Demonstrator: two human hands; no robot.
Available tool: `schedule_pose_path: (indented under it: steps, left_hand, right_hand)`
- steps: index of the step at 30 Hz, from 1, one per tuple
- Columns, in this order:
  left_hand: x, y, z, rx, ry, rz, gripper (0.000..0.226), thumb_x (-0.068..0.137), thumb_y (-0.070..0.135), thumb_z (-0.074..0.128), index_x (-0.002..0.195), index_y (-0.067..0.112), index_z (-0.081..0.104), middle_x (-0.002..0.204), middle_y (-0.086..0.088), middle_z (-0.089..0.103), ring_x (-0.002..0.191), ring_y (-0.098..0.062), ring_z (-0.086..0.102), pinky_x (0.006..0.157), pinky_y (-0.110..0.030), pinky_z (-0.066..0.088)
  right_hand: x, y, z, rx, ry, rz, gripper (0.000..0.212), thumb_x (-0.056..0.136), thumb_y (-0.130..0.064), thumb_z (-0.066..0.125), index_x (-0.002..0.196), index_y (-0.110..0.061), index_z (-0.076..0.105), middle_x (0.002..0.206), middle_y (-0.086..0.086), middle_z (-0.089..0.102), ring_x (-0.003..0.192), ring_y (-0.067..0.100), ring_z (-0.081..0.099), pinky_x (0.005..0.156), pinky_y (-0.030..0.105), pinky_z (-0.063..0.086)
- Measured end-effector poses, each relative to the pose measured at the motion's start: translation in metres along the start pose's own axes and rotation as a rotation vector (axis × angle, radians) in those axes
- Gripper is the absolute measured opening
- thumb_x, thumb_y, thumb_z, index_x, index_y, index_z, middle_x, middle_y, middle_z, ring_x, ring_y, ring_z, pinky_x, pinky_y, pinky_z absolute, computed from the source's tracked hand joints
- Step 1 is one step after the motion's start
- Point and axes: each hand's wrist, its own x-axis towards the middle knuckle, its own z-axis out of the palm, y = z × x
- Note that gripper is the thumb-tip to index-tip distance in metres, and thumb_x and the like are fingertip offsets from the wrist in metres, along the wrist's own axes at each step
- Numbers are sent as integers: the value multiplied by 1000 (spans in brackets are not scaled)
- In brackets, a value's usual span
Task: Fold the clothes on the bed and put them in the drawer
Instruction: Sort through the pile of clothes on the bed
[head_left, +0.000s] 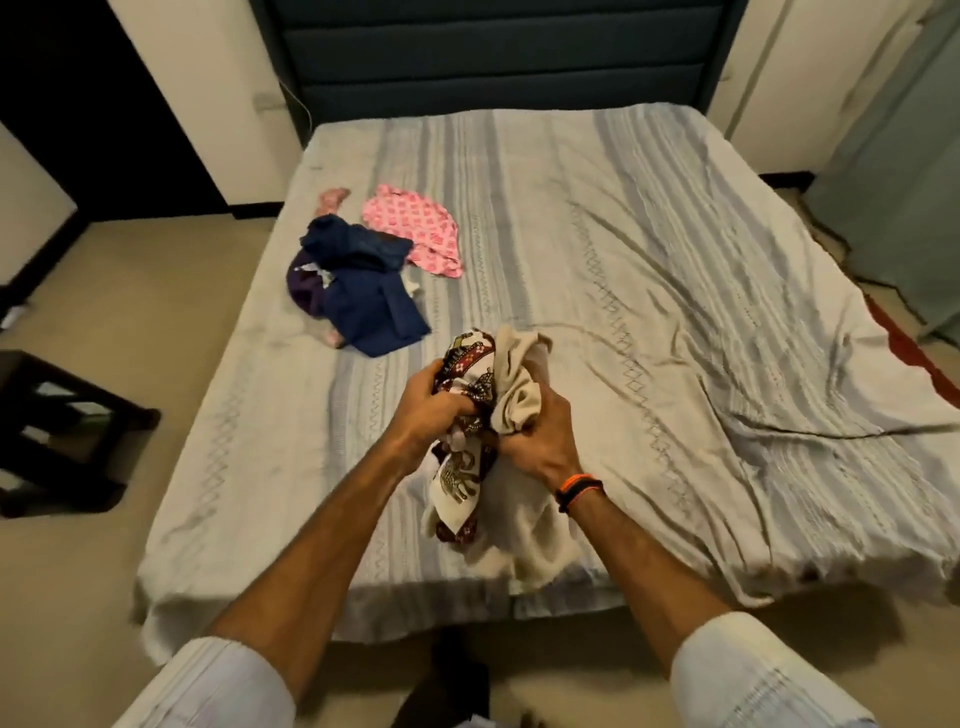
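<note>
Clothes lie in two places on the bed, which is covered by a striped, rumpled sheet. Near the foot of the bed, a bundle of cream cloth and a patterned maroon-and-white garment is held up between both hands. The left hand has its fingers curled into the patterned garment, and the right hand, with an orange and black wristband on its wrist, grips the cream cloth; part of the bundle hangs down and seems to rest on the sheet, though the folds make that hard to judge. Well apart, toward the bed's left side, sits a heap with a dark blue garment on top, a purple piece at its left edge, and a pink patterned garment just beside it toward the dark padded headboard. A dark low stand is on the floor left of the bed.
</note>
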Motion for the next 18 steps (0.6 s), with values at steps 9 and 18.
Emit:
schedule_pose_path:
  steps: [9, 18]
  left_hand:
    - [-36, -35, -162, -62, 9, 12, 60, 79, 4, 76, 131, 21, 50, 115, -2, 66, 103, -20, 66, 77, -38, 60]
    - [-19, -37, -331, -55, -98, 54, 56, 77, 6, 78, 126, 21, 54, 110, -4, 70, 102, -20, 68, 79, -36, 59]
  right_hand:
    - [-21, -72, 132, -65, -27, -55, 36, 63, -8, 76, 91, -21, 59, 70, -18, 56, 64, -7, 56, 60, 4, 39]
    - [-10, -134, 284, -109, 67, -18, 35, 62, -10, 78, 95, -9, 66, 82, 4, 69, 74, 23, 66, 65, 34, 57]
